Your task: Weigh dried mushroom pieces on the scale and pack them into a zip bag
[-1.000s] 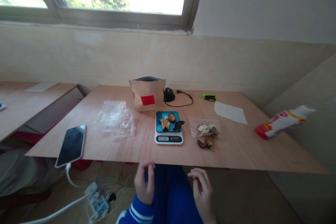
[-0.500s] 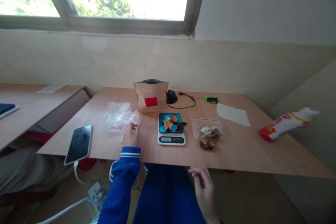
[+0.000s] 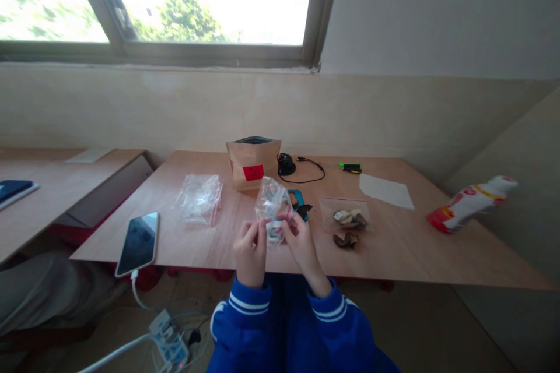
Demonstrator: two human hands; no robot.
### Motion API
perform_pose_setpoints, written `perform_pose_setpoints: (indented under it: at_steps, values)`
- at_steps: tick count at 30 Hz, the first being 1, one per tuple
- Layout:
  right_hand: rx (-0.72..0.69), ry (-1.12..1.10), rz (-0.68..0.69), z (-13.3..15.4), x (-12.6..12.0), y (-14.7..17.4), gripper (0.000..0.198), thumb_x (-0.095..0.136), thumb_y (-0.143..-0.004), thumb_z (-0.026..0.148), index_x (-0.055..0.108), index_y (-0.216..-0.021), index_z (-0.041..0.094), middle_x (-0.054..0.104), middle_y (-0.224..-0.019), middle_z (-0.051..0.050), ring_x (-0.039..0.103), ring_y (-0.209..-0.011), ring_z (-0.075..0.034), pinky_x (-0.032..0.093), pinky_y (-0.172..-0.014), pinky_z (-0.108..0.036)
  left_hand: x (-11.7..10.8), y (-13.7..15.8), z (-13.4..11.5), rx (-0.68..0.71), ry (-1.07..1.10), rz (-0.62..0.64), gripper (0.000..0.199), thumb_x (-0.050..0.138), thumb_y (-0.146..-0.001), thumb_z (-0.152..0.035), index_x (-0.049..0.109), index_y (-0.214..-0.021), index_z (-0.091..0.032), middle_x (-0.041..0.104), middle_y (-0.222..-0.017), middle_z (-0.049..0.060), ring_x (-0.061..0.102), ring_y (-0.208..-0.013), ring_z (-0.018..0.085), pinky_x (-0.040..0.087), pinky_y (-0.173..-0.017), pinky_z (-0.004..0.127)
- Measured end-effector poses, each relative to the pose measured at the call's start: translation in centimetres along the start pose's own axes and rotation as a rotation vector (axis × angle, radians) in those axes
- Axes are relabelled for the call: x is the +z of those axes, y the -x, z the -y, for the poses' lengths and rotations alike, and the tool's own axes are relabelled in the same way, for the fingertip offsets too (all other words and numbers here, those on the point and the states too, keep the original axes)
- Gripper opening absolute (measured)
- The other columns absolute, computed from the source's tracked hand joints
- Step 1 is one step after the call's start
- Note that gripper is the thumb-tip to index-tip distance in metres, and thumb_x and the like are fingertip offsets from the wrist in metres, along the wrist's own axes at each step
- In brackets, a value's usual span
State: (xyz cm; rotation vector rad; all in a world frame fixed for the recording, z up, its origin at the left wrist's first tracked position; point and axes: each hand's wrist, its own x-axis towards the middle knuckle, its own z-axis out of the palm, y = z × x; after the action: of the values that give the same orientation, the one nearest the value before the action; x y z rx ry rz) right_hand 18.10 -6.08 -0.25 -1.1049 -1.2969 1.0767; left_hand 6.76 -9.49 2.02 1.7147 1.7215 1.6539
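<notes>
My left hand (image 3: pixel 250 250) and my right hand (image 3: pixel 301 242) both pinch a small clear plastic zip bag (image 3: pixel 270 201) and hold it up above the table's front edge. The bag hides most of a small blue-topped kitchen scale (image 3: pixel 297 197) with dried slices on it. A pile of more clear bags (image 3: pixel 199 198) lies to the left. A filled clear bag of dried slices (image 3: pixel 347 215) rests right of the scale, with loose pieces (image 3: pixel 343 239) just in front of it. A brown paper pouch (image 3: pixel 252 163) with a red label stands behind.
A phone (image 3: pixel 137 242) on a charging cable lies at the left front corner of the wooden table (image 3: pixel 415 245). At the back are a black cable (image 3: pixel 301 172), a green tool (image 3: pixel 350 167) and a white paper (image 3: pixel 386 190). A red-white bottle (image 3: pixel 470 203) lies at right.
My left hand reached to the bag pile, took one clear bag and brought it to the middle. My right hand rose from my lap to grip the same bag.
</notes>
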Motion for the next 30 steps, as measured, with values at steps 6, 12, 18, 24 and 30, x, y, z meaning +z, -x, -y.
perform_pose_setpoints:
  at_steps: [6, 12, 18, 24, 30]
  values:
    - [-0.266, 0.407, 0.027, -0.3, -3.8, -2.1, 0.031, 0.049, -0.088, 0.044, 0.059, -0.106, 0.021, 0.062, -0.106, -0.009, 0.057, -0.101, -0.023, 0.046, -0.088, -0.04, -0.7, -1.2, 1.2, -0.119, -0.077, -0.25, 0.032, 0.051, -0.088, -0.039, 0.074, -0.082, -0.016, 0.055, -0.061, -0.001, 0.052, -0.052, 0.008, 0.04, -0.056, 0.021]
    - [-0.327, 0.898, -0.04, -4.0, -6.7, -5.5, 0.054, 0.062, -0.078, 0.041, 0.051, -0.124, 0.015, 0.053, -0.126, -0.018, 0.046, -0.119, -0.034, 0.035, -0.1, -0.052, -0.1, -3.4, 2.4, -0.054, -0.225, -0.263, 0.031, 0.051, -0.087, -0.038, 0.075, -0.086, -0.018, 0.052, -0.061, -0.001, 0.047, -0.053, 0.009, 0.036, -0.056, 0.023]
    - [-0.281, 0.885, 0.016, -4.8, -7.8, -6.1, 0.035, 0.062, -0.077, 0.038, 0.061, -0.108, 0.021, 0.064, -0.107, -0.012, 0.055, -0.105, -0.03, 0.039, -0.094, -0.049, 0.8, -4.6, 3.2, -0.047, -0.224, -0.19, 0.031, 0.051, -0.086, -0.037, 0.074, -0.094, -0.019, 0.048, -0.061, -0.001, 0.046, -0.054, 0.01, 0.039, -0.058, 0.024]
    - [-0.124, 0.151, -0.114, 0.7, -6.0, -5.8, 0.045, 0.061, -0.077, 0.052, 0.058, -0.108, 0.019, 0.064, -0.111, -0.011, 0.058, -0.103, -0.025, 0.047, -0.09, -0.043, 1.9, -4.7, 2.9, -0.051, -0.186, -0.149, 0.03, 0.051, -0.087, -0.035, 0.074, -0.098, -0.019, 0.048, -0.062, -0.001, 0.046, -0.054, 0.01, 0.04, -0.059, 0.025]
    - [0.116, -0.5, 0.202, 5.7, -1.1, -5.6, 0.046, 0.046, -0.083, 0.059, 0.059, -0.105, 0.021, 0.067, -0.105, -0.007, 0.065, -0.093, -0.021, 0.054, -0.081, -0.038, 2.5, -4.4, 1.9, -0.048, -0.169, -0.127, 0.029, 0.05, -0.088, -0.032, 0.074, -0.097, -0.017, 0.048, -0.064, 0.0, 0.046, -0.054, 0.01, 0.04, -0.059, 0.024]
